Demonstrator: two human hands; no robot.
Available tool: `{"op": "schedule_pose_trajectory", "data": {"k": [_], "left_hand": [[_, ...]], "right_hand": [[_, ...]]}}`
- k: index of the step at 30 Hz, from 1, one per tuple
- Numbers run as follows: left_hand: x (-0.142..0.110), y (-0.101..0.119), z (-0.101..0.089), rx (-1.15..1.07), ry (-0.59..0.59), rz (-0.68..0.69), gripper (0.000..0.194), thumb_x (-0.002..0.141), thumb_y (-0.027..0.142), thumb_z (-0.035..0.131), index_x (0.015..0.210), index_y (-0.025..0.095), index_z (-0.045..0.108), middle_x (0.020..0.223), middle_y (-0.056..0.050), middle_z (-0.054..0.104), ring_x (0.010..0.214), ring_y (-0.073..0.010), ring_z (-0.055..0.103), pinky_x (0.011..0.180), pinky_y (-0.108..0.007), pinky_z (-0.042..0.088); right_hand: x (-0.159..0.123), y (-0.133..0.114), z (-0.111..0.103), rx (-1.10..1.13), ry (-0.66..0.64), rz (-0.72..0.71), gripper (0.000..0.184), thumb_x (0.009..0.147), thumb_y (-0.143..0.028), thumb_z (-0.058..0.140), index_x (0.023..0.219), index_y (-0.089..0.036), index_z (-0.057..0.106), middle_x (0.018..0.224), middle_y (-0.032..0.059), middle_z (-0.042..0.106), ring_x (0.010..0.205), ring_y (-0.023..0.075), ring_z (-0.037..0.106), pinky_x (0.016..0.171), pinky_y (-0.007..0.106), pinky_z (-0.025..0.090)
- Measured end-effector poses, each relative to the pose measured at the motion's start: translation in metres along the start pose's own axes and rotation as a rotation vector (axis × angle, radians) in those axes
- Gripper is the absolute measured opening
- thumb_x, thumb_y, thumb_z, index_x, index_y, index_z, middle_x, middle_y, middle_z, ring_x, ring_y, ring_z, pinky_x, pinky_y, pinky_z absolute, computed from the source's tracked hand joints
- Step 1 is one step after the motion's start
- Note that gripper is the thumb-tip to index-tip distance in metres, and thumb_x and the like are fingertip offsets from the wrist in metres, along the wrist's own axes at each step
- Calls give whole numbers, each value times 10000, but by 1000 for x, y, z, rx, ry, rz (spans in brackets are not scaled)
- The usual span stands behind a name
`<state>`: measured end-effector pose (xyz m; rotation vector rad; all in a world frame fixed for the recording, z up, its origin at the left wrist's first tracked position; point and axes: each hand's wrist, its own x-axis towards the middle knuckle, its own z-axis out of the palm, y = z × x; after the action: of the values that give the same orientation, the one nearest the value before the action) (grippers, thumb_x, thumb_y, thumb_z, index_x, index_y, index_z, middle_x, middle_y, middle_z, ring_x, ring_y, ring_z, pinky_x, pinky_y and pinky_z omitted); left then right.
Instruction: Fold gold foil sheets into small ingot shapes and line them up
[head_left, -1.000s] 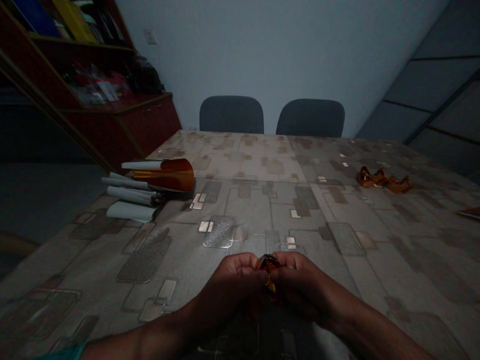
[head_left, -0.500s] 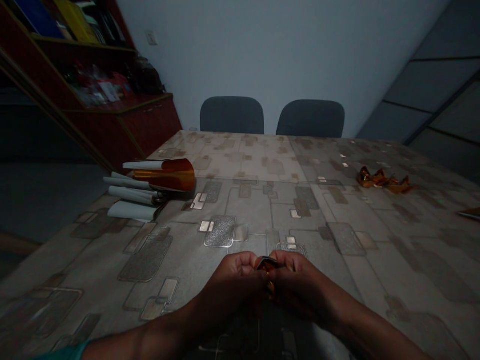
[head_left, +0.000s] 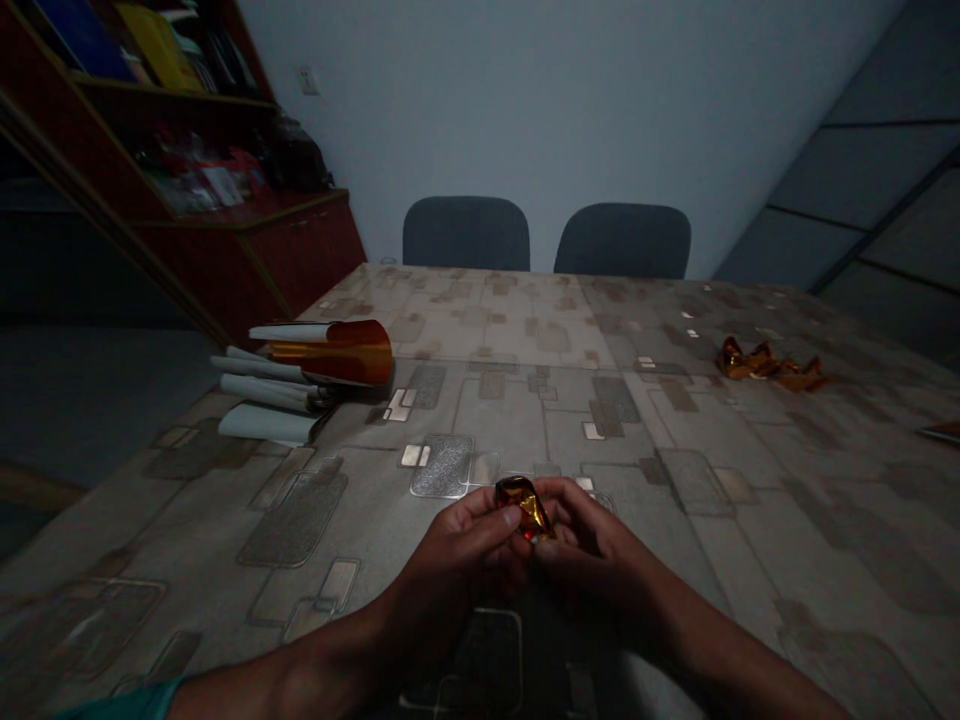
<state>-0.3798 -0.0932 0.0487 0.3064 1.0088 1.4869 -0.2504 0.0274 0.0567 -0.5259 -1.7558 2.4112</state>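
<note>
A crumpled piece of shiny amber foil (head_left: 525, 508) sits between my two hands, close to the near edge of the patterned table (head_left: 540, 420). My left hand (head_left: 469, 555) holds it from the left with the fingers curled, and my right hand (head_left: 592, 550) cups it from the right. Its top shows, and its lower part is hidden by my fingers. Both hands are above the tabletop.
Rolled white sheets (head_left: 266, 395) and an amber foil roll (head_left: 352, 352) lie at the table's left. Crumpled amber foil scraps (head_left: 765, 362) lie at the far right. Two dark chairs (head_left: 547, 238) stand beyond the table, and a red-brown cabinet (head_left: 300, 250) stands at the left.
My hands have spread slightly and moved forward, and more of the amber foil now shows above my fingers. The items on the table are unchanged.
</note>
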Motion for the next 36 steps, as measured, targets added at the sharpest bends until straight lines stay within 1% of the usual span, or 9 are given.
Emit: {"op": "schedule_pose_trajectory", "data": {"k": [4, 11, 15, 18, 21, 24, 26, 29, 36], "left_hand": [[-1, 6, 3, 43, -15, -49, 292, 864, 341, 701, 1071, 146, 633, 771, -16, 639, 588, -79, 584, 567, -180, 443], [1, 12, -5, 181, -81, -68, 415, 724, 341, 807, 1039, 157, 609, 774, -27, 698, 564, -119, 636, 527, -211, 484], [9, 14, -20, 351, -16, 15, 417, 642, 341, 853, 870, 172, 548, 615, 32, 627, 449, -95, 562, 443, -189, 421], [10, 21, -24, 435, 78, 163, 451, 621, 243, 865, 945, 193, 555, 797, 21, 649, 571, -85, 599, 499, -174, 441], [9, 23, -23, 400, -30, 144, 545, 678, 231, 844, 1151, 217, 573, 1073, -51, 662, 794, -131, 671, 638, -216, 502], [10, 17, -21, 287, -160, 67, 448, 756, 289, 805, 1142, 174, 608, 1027, -94, 708, 873, -183, 698, 695, -245, 512], [12, 11, -19, 226, -148, 95, 414, 759, 300, 809, 1102, 159, 626, 950, -83, 724, 825, -180, 705, 671, -238, 512], [11, 6, -16, 160, -105, 112, 402, 726, 293, 840, 1049, 152, 646, 902, -51, 720, 725, -139, 691, 666, -234, 519], [8, 5, -12, 109, -104, 112, 350, 728, 214, 837, 1028, 154, 668, 940, -56, 748, 804, -131, 702, 734, -219, 521]], "right_hand": [[2, 1, -1, -5, 60, -40, 441, 749, -382, 782, 1115, -210, 606, 992, 76, 634, 871, 226, 592, 736, 342, 453], [-3, -17, -9, -71, 18, 2, 409, 856, -470, 673, 1152, -191, 634, 985, 72, 625, 679, 138, 523, 574, 273, 382], [-4, -19, -13, -96, 34, 29, 403, 882, -500, 642, 1135, -187, 648, 892, 51, 611, 576, 105, 464, 529, 262, 350], [-4, -16, -16, -94, 28, 43, 388, 902, -522, 612, 1110, -195, 628, 812, 17, 585, 539, 95, 436, 509, 249, 320], [-5, -11, -17, -81, 12, 56, 357, 913, -532, 597, 1054, -204, 596, 748, -14, 540, 513, 89, 396, 481, 238, 288], [-5, -7, -17, -69, 4, 44, 330, 939, -541, 552, 1017, -220, 557, 737, -16, 544, 492, 87, 385, 451, 236, 257], [-5, -8, -17, -118, 8, 15, 325, 959, -536, 512, 1021, -220, 557, 738, -10, 550, 514, 97, 402, 461, 241, 271], [-5, -13, -16, -272, 61, -57, 291, 882, -432, 653, 1057, -213, 574, 726, -22, 520, 585, 114, 420, 500, 246, 295], [0, -14, -10, -438, 129, -45, 197, 770, -260, 684, 927, -189, 588, 636, -35, 515, 560, 114, 421, 494, 254, 274]]}}
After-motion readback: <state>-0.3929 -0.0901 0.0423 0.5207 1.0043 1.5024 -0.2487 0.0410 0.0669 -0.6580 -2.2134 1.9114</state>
